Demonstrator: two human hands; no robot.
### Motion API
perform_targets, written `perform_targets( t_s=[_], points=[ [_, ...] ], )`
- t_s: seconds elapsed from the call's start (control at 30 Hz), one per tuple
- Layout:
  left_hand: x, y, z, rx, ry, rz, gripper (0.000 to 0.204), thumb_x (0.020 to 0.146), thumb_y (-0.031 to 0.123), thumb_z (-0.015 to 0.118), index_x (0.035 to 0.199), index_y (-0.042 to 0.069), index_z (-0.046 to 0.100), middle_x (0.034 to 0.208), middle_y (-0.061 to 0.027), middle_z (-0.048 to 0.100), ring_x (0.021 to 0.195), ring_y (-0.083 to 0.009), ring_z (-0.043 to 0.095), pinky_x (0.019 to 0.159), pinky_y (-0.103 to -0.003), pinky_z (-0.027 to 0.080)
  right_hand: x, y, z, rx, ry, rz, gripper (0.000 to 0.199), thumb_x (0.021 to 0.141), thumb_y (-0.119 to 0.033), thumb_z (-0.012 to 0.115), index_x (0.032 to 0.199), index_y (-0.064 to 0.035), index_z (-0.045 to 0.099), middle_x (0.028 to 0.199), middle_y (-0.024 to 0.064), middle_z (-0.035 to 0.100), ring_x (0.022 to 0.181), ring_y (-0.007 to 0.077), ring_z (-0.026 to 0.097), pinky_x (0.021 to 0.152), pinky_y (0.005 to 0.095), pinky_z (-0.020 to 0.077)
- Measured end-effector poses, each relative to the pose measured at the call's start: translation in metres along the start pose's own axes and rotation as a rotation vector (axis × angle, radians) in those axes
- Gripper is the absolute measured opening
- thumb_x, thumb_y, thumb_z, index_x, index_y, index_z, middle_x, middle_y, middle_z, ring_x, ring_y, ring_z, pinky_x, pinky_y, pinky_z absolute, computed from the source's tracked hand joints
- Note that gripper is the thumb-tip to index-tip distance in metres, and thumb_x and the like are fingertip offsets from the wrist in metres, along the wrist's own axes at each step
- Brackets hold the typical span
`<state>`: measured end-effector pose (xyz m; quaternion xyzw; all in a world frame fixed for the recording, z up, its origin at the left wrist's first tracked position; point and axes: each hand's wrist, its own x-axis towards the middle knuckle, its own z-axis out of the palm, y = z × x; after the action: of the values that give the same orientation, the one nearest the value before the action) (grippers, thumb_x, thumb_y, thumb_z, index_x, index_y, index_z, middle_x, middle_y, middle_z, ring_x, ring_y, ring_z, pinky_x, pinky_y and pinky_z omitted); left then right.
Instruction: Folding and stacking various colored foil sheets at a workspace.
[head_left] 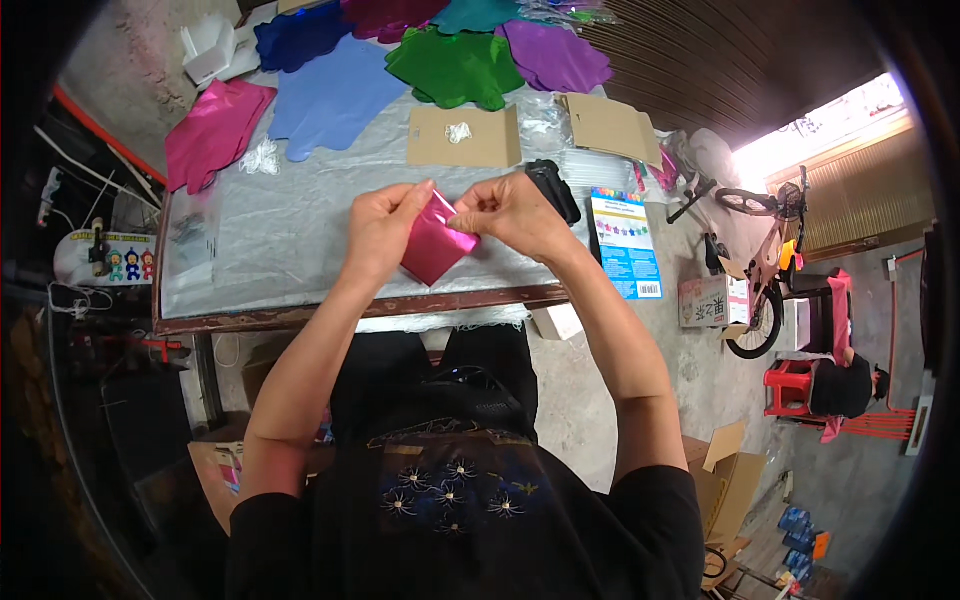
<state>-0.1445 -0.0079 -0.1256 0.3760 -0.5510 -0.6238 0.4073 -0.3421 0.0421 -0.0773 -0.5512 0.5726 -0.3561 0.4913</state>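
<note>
Head: grips (388,225) (515,215) pinch pink foil (436,246); card (627,243) bears lettering

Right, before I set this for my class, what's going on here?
Someone's left hand and right hand are pinching the upper part of a shiny pink foil piece over a grey-covered table. Farther back lie green foil cutouts and purple foil cutouts. White string rests on a cardboard sheet.

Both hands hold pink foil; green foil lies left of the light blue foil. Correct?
Wrong side: in the head view, the green foil lies right of the light blue foil. The left hand and right hand do hold pink foil.
</note>
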Motion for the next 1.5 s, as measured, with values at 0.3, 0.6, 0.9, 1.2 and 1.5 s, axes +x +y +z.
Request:
perform_targets(
  t_s=[0.3, 0.6, 0.9, 1.2, 1.5],
  points=[
    [0.020, -0.004, 0.008, -0.009, -0.201, -0.277, 0.034, 0.100, 0.027, 0.065, 0.116, -0.002, 0.069, 0.104, -0.0055, 0.071, 0.088, -0.0056, 0.062, 0.077, -0.022, 0.050, -0.013, 0.040, -0.026, 0.418, 0.132, 0.171, 0.011, 0.088, -0.009, 0.077, 0.084, -0.0006, 0.072, 0.069, 0.0011, 0.064, 0.057, 0.0071, 0.052, 0.051, 0.0231, 0.0372],
    [0.007, 0.024, 0.026, 0.959, -0.164, 0.656, 0.085, 0.067, 0.037, 0.089, 0.141, 0.010, 0.057, 0.154, -0.0108, 0.043, 0.146, -0.0337, 0.033, 0.114, -0.048, 0.031, -0.013, 0.048, -0.034, 0.639, 0.299, 0.220, 0.012, 0.089, -0.011, 0.077, 0.087, -0.0006, 0.071, 0.064, 0.0013, 0.059, 0.050, 0.0087, 0.049, 0.045, 0.0229, 0.0339],
    [0.015, 0.017, 0.034, 0.854, -0.143, 0.676, 0.077, 0.063, 0.038, 0.091, 0.131, 0.012, 0.065, 0.151, -0.0110, 0.045, 0.143, -0.0357, 0.037, 0.111, -0.052, 0.034, -0.019, 0.030, -0.017, 0.650, 0.309, 0.208, 0.014, 0.088, -0.010, 0.077, 0.083, 0.0006, 0.069, 0.061, 0.0034, 0.060, 0.048, 0.0103, 0.051, 0.044, 0.0255, 0.0371],
    [0.016, 0.022, 0.035, 0.822, -0.099, 0.837, 0.065, 0.064, 0.031, 0.089, 0.121, 0.006, 0.069, 0.141, -0.0135, 0.054, 0.129, -0.0349, 0.050, 0.105, -0.047, 0.043, -0.024, 0.027, -0.012, 0.668, 0.285, 0.193, 0.014, 0.088, -0.010, 0.076, 0.085, 0.0015, 0.069, 0.064, 0.0035, 0.061, 0.049, 0.0094, 0.052, 0.045, 0.0253, 0.0375],
    [0.020, 0.011, 0.023, 0.790, -0.117, 0.740, 0.059, 0.069, 0.036, 0.087, 0.115, 0.004, 0.070, 0.135, -0.0138, 0.059, 0.125, -0.0323, 0.055, 0.103, -0.045, 0.045, -0.043, 0.046, -0.019, 0.451, 0.425, 0.126, 0.012, 0.090, -0.012, 0.076, 0.088, -0.0014, 0.071, 0.064, 0.0004, 0.060, 0.050, 0.0070, 0.049, 0.046, 0.0227, 0.0353]
  ],
)
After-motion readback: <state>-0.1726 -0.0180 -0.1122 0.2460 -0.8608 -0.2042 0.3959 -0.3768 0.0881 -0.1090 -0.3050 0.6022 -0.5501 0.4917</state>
